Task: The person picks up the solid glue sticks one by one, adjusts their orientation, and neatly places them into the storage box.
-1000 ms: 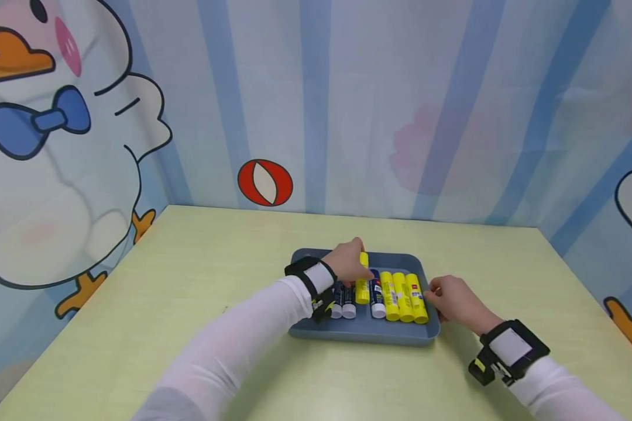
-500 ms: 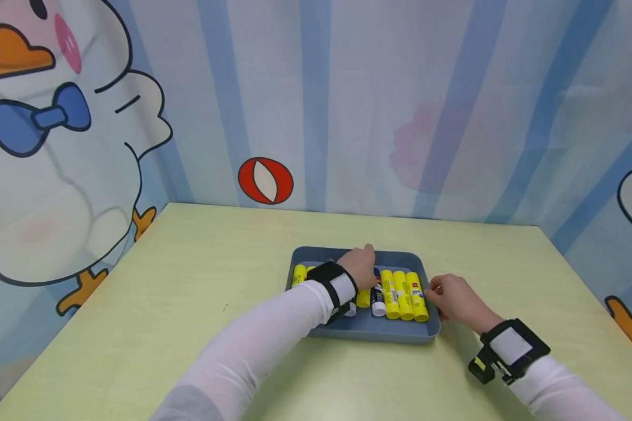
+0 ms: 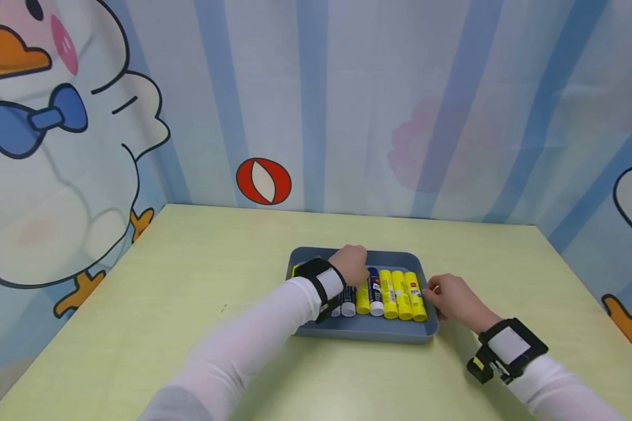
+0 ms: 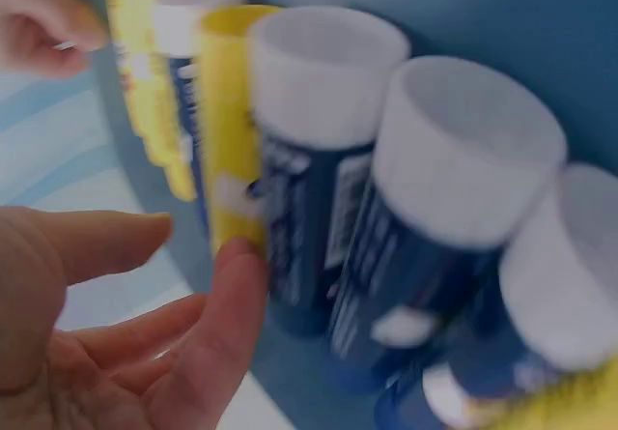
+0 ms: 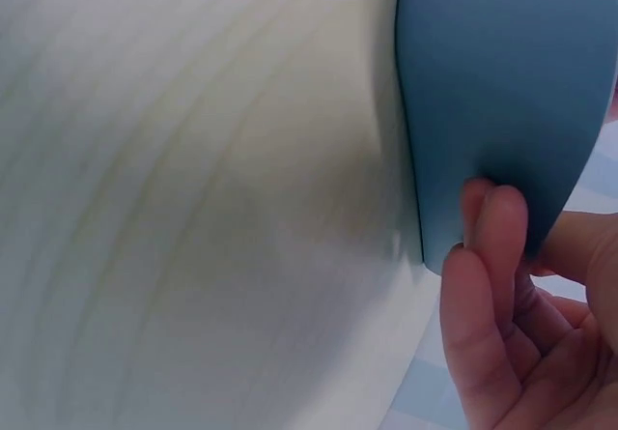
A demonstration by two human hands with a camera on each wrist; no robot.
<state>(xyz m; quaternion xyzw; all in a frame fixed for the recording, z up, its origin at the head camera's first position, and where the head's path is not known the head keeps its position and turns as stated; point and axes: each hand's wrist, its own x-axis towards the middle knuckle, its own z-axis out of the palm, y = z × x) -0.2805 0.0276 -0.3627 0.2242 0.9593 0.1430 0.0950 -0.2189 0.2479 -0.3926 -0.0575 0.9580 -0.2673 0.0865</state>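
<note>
A grey-blue tray [image 3: 368,333] on the table holds a row of glue sticks, some all yellow, others navy with white ends. My left hand [image 3: 349,266] is over the middle of the row. In the left wrist view its thumb and fingers are spread, one fingertip right at the lower part of a yellow glue stick [image 4: 230,130]. That stick stands between a navy glue stick [image 3: 375,295] and another navy glue stick [image 4: 319,159]. At the tray's right side, my right hand [image 3: 455,301] pinches the wall, fingers [image 5: 502,246] outside and thumb by the rim.
Three yellow glue sticks [image 3: 402,296] fill the right end of the row. The left end is mostly hidden by my left wrist and its strapped camera. A pale yellow-green table [image 3: 232,257] surrounds the tray, with a printed fabric backdrop [image 3: 347,117] along its far edge.
The yellow glue stick that my left hand held has come down nearer me into the row, and the fingers have let go. The left hand has since shifted slightly left; the right hand stays put.
</note>
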